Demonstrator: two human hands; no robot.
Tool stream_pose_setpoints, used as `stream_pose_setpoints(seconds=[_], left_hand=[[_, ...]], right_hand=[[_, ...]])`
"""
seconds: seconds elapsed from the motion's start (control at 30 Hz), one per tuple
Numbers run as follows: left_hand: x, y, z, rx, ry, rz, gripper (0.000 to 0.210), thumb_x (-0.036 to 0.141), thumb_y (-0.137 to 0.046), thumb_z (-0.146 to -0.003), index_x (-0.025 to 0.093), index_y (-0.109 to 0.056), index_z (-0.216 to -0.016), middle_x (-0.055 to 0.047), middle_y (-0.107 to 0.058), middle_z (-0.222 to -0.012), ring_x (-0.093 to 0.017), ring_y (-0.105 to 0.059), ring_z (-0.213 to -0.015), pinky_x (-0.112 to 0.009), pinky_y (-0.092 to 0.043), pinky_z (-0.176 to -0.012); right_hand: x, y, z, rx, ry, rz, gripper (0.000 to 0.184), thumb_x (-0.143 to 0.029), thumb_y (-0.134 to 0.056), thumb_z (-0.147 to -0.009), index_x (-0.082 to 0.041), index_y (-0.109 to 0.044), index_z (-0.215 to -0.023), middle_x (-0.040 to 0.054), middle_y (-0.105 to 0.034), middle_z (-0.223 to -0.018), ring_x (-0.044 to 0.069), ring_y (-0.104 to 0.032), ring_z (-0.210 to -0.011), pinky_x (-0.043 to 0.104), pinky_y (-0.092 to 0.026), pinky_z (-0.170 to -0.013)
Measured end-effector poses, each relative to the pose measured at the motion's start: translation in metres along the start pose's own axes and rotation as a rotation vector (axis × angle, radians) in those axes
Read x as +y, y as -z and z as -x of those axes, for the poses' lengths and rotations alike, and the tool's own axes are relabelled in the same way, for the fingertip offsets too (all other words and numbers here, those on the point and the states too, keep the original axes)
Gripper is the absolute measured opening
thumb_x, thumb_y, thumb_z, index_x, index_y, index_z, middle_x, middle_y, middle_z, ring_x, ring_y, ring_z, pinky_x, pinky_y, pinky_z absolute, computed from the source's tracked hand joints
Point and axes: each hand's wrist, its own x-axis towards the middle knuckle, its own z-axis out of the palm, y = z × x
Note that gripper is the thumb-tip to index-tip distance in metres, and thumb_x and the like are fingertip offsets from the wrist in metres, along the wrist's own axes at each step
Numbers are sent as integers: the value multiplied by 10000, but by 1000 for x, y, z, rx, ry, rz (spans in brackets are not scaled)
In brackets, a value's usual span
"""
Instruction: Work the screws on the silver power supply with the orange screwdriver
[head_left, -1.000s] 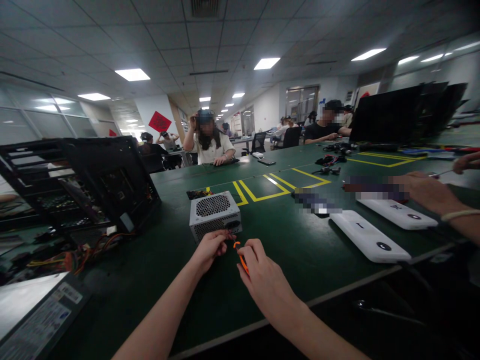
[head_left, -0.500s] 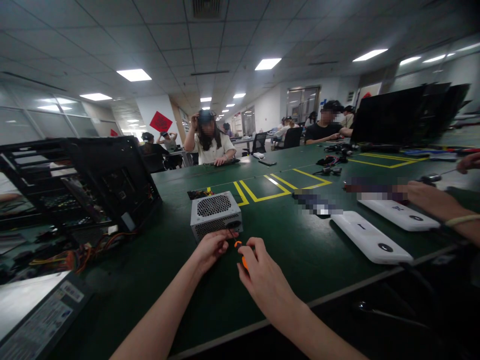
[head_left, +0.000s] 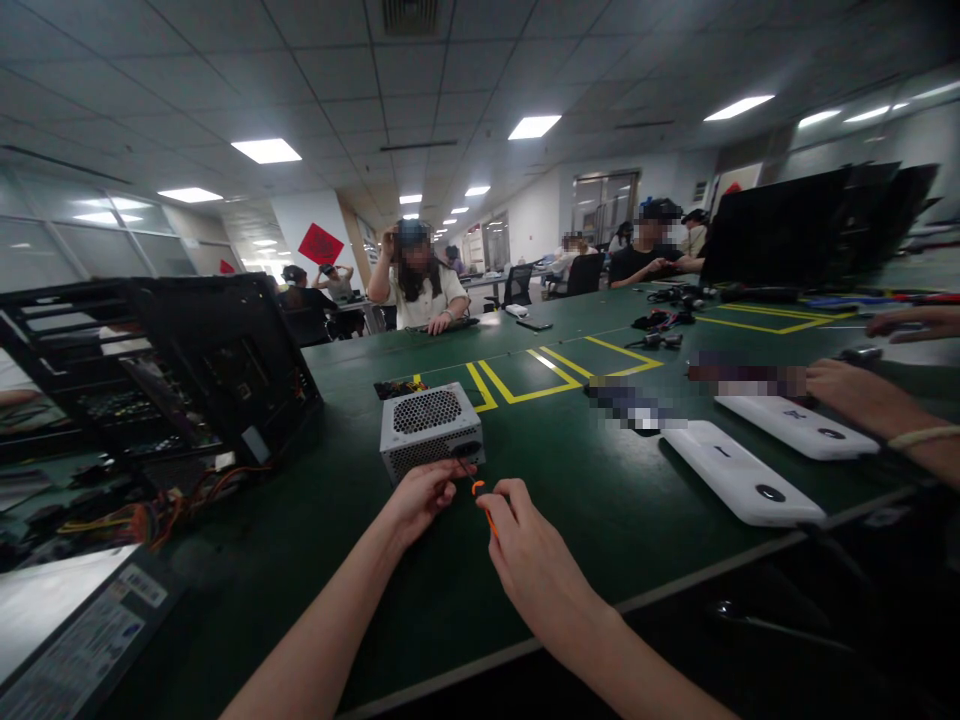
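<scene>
A grey computer power supply unit (head_left: 433, 412) with a honeycomb grille rests on the green table in front of me. My right hand (head_left: 532, 540) is closed around the orange-and-black handle of a screwdriver (head_left: 478, 488). Its thin shaft points up and left at the unit's front face, near the black socket. Close against the lower front of the unit is my left hand (head_left: 424, 505), its fingers curled together and the index fingertip beside the shaft. What those fingers pinch, if anything, is hidden. The screwdriver's tip is too small to make out.
An open black computer case (head_left: 225, 360) stands at left, with loose cables (head_left: 161, 510) below. Another power supply (head_left: 82, 630) lies at the near left. White devices (head_left: 739, 475) and a co-worker's hand (head_left: 855, 400) are at right. Yellow tape (head_left: 525, 390) marks the table (head_left: 337, 600).
The fingers of my right hand have shifted around the screwdriver handle, closing over more of it. My left hand and the power supply unit hold their places. The co-worker's far hand at right has moved left.
</scene>
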Motion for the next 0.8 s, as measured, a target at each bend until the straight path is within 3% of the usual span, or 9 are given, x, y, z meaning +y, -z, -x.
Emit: stream_pose_setpoints(seconds=[0.23,0.4,0.63,0.8], left_hand=[[1,-1,2,1,10,23,191,77,-503,-762,64,-650,-883,-138,-643,-971,10,-385,-439,-128,-258,-361],[3,-3,2,26,27,33,199,65,-485,-773,53,-637,-900,-150,-646,-956,9,-385,-434,-124,-263,-363],[4,-5,5,19,20,38,204,67,-485,-774,56,-636,-911,-143,-640,-964,10,-392,-443,-121,-265,-366],[4,-5,5,34,25,37,198,72,-487,-773,53,-634,-905,-148,-637,-988,13,-392,-442,-117,-264,-365]], right_hand=[[3,-2,-1,11,-65,74,178,-227,-446,-881,-158,-544,-1013,53,-587,-797,168,-621,-640,242,-481,-498],[2,-1,1,-9,-29,89,214,-103,-472,-829,-147,-524,-1032,111,-556,-983,163,-619,-712,245,-511,-574],[4,-5,-1,-34,-104,108,171,-169,-448,-874,-154,-518,-1029,57,-608,-798,161,-626,-638,233,-481,-507],[6,-5,2,-30,-30,130,251,-62,-510,-782,-154,-527,-1015,92,-569,-942,169,-608,-693,253,-501,-550]])
